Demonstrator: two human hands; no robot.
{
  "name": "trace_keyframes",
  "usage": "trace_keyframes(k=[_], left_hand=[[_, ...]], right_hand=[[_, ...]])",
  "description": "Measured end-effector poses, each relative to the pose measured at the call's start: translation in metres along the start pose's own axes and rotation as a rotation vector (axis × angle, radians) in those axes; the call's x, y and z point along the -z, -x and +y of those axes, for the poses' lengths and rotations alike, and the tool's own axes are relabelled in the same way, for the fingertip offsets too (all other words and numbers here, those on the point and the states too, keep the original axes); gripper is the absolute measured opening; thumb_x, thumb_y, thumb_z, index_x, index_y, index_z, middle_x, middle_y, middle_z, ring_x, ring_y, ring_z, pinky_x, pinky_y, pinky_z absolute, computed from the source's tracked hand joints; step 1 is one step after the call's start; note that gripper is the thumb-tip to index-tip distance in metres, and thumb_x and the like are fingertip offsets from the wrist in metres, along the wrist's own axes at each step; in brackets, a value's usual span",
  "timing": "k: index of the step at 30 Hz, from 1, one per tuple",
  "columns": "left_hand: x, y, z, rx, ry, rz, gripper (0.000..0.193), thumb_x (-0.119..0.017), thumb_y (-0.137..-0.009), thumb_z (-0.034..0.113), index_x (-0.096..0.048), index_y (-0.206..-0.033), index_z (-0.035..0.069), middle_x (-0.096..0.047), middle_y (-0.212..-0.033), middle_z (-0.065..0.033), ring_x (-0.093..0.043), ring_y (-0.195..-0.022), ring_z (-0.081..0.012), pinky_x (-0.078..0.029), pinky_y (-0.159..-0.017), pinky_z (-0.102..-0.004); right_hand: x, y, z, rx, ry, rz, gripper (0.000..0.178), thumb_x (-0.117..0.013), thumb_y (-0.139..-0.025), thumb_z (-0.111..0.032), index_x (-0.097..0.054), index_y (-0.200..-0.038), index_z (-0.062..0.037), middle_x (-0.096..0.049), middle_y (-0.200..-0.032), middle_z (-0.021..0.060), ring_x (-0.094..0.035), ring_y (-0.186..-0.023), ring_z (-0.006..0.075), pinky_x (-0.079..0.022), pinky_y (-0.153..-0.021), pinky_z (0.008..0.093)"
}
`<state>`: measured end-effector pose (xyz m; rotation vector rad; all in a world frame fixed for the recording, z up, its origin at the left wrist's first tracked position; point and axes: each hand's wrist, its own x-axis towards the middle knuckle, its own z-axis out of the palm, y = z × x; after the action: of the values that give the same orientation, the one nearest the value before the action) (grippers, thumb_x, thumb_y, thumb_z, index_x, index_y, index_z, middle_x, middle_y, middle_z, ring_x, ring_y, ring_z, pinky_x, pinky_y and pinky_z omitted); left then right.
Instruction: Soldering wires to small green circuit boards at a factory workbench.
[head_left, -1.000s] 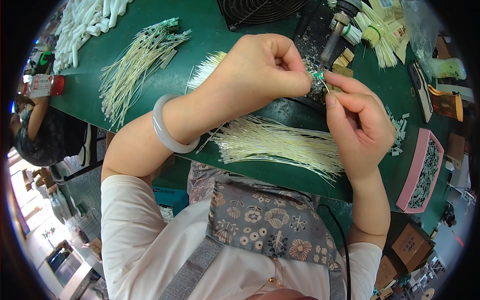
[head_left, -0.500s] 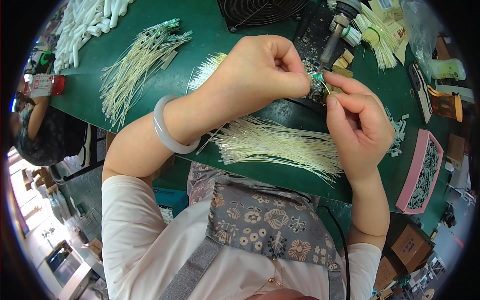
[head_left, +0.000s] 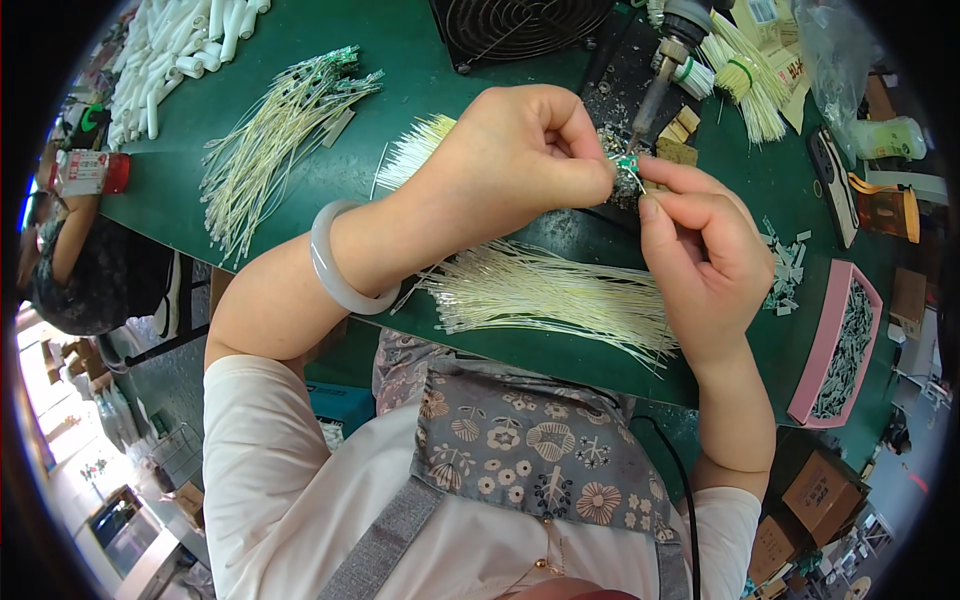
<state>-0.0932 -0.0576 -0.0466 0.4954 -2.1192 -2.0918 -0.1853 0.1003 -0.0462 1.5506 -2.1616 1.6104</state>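
Note:
My left hand (head_left: 535, 150) is closed in a pinch at one end of a small green circuit board (head_left: 627, 163), with the fingertips partly hiding the grip. From the right, my right hand (head_left: 708, 250) pinches a thin white wire (head_left: 638, 183) between thumb and index finger; the wire's upper end meets the board. Just above the board is the tip of a soldering iron (head_left: 654, 100), slanting down from a holder. Under my wrists lies a wide bundle of pale yellow and white wires (head_left: 550, 295).
A black fan (head_left: 520, 30) stands at the back. Wires with green boards (head_left: 290, 140) and white tubes (head_left: 180, 60) lie left. On the right are a pink tray (head_left: 802, 400) of small parts, loose pieces (head_left: 787, 270), a phone (head_left: 833, 185) and another wire bundle (head_left: 750, 90).
Both hands have shifted slightly left and down with the board and wire. More of the green board shows below the iron's tip.

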Motion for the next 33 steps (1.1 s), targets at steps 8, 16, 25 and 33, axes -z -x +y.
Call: trace_keyframes(k=[8,16,25,33], left_hand=[[-0.0013,0.0015,-0.0032,-0.042,0.079,-0.046,0.012,-0.063,-0.077,0.003,-0.052,-0.076,0.000,-0.060,-0.077,-0.0043,-0.057,-0.070,-0.0063,-0.046,-0.063,-0.0179],[-0.0005,0.0010,-0.0024,-0.011,0.149,-0.055,0.012,-0.064,-0.076,0.003,-0.052,-0.076,-0.001,-0.060,-0.077,-0.0043,-0.057,-0.068,-0.0063,-0.046,-0.063,-0.0174],[-0.0024,-0.0005,0.0025,0.012,0.073,0.013,0.009,-0.060,-0.071,0.001,-0.052,-0.074,-0.001,-0.060,-0.077,-0.0074,-0.057,-0.069,-0.0084,-0.047,-0.063,-0.0198],[0.0014,-0.0039,0.0057,0.028,0.082,0.007,0.008,-0.058,-0.069,0.002,-0.052,-0.074,-0.001,-0.060,-0.077,-0.0088,-0.056,-0.065,-0.0089,-0.047,-0.061,-0.0197]], right_hand=[[0.0014,0.0000,-0.0010,-0.003,0.055,-0.003,0.009,-0.067,-0.071,0.003,-0.059,-0.073,-0.0006,-0.066,-0.087,0.0112,-0.044,-0.049,0.0044,-0.036,-0.044,0.0178],[0.0004,0.0005,0.0030,0.021,0.002,0.010,0.009,-0.066,-0.070,0.004,-0.059,-0.073,-0.0002,-0.066,-0.087,0.0115,-0.048,-0.052,0.0052,-0.039,-0.045,0.0176],[0.0000,-0.0024,0.0010,0.062,0.035,0.012,0.010,-0.066,-0.069,0.005,-0.059,-0.074,-0.0001,-0.066,-0.087,0.0130,-0.050,-0.053,0.0057,-0.040,-0.045,0.0178],[-0.0043,-0.0043,0.0045,0.078,0.015,0.035,0.009,-0.066,-0.069,0.005,-0.059,-0.072,0.0003,-0.066,-0.088,0.0133,-0.049,-0.052,0.0046,-0.039,-0.045,0.0175]])
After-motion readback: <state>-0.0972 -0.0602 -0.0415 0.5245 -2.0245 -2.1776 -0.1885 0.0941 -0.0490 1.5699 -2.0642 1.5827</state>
